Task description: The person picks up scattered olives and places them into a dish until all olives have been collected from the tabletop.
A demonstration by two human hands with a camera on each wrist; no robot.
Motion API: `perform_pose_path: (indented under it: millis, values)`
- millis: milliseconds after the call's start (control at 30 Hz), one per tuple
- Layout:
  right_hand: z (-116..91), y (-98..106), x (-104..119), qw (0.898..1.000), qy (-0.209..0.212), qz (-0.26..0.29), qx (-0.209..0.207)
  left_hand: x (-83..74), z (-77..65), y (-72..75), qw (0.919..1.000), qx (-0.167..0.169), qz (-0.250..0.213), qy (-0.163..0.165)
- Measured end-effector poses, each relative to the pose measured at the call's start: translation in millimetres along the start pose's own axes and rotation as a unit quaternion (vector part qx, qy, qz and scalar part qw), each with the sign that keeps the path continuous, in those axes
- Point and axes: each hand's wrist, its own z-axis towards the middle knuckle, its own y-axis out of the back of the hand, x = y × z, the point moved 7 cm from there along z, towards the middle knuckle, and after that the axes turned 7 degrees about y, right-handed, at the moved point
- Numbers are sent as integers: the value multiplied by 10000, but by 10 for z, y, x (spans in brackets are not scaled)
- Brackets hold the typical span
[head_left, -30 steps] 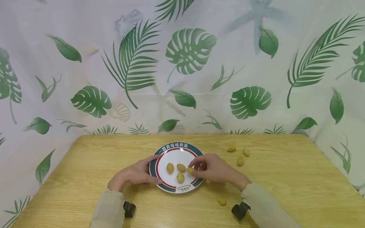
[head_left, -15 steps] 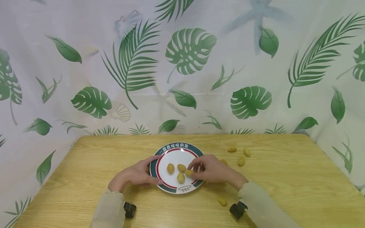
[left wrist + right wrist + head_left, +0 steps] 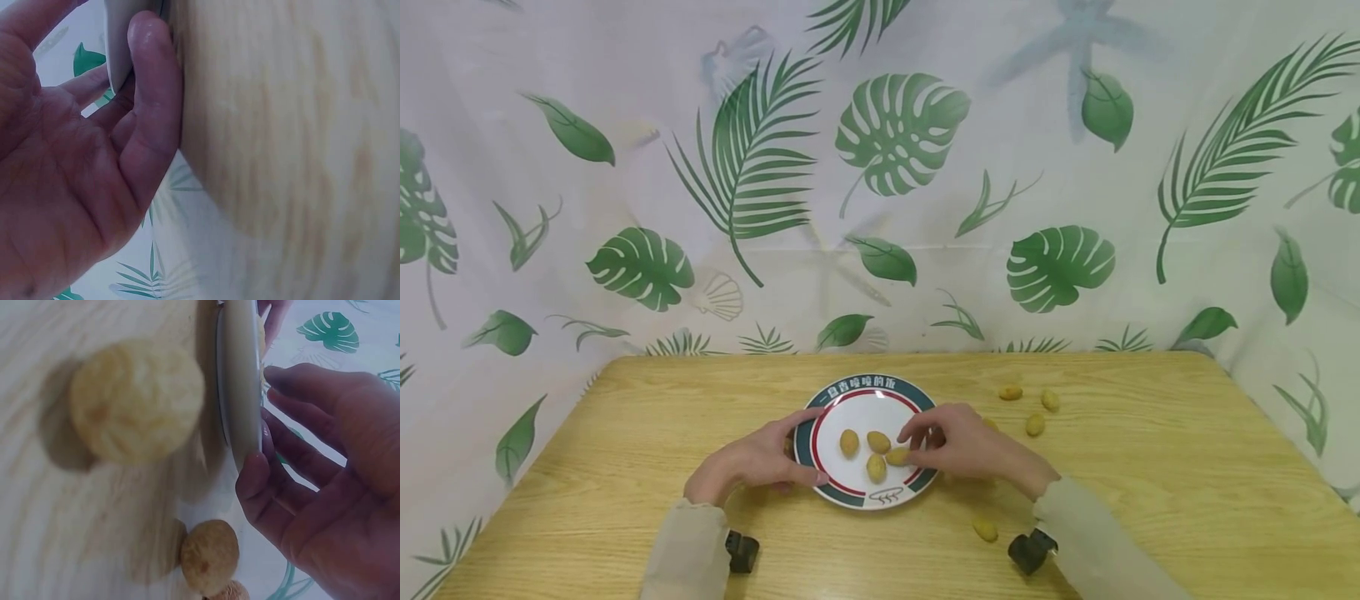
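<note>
A white plate [image 3: 868, 412] with a dark green and red rim sits at the table's middle. My left hand [image 3: 758, 456] grips its left rim, thumb at the front and index finger at the back; in the left wrist view its little finger [image 3: 156, 94] curls under the plate's edge. Several small, yellow-brown potato-like pieces lie on the plate. My right hand [image 3: 962, 442] reaches over the right rim, thumb and index finger parted beside the rightmost piece [image 3: 897, 456]. In the right wrist view, other fingers [image 3: 253, 475] lie against the plate's rim.
More such pieces lie on the wooden table [image 3: 1150, 467]: one [image 3: 1011, 392] behind on the right, others near it, and one [image 3: 985, 530] in front, by the right wrist camera [image 3: 1032, 552]. A leaf-printed cloth [image 3: 925, 292] hangs behind the table.
My right hand lowered a potato-like piece onto the plate beside the others, then let go; its fingers have drawn slightly back to the right. The left hand keeps its grip on the plate.
</note>
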Motion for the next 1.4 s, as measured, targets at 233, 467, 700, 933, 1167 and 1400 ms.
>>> perform_pose_path:
  millis: [233, 467, 700, 933, 1167, 1400]
  values:
    - [-104, 123, -62, 9994, -173, -62, -279, -2, 11, 5, 10000, 9, 17, -23]
    - [-256, 246, -91, 9983, 157, 65, -554, 3, 14, -4, 10000, 27, 15, 24]
    - [-387, 376, -93, 9963, 300, -1, -805, -7, 2, -1, 10000, 16, -16, 4]
    - [-537, 471, -150, 9937, 288, -9, -1087, 2, 1, 6, 10000, 5, 0, -3]
    - [-661, 514, -206, 9927, 340, -174, -1146, 0, -4, 3, 10000, -13, 21, 19]
    - [-751, 517, -286, 9941, 244, -59, -1051, -4, -9, 4, 10000, -9, -36, 9]
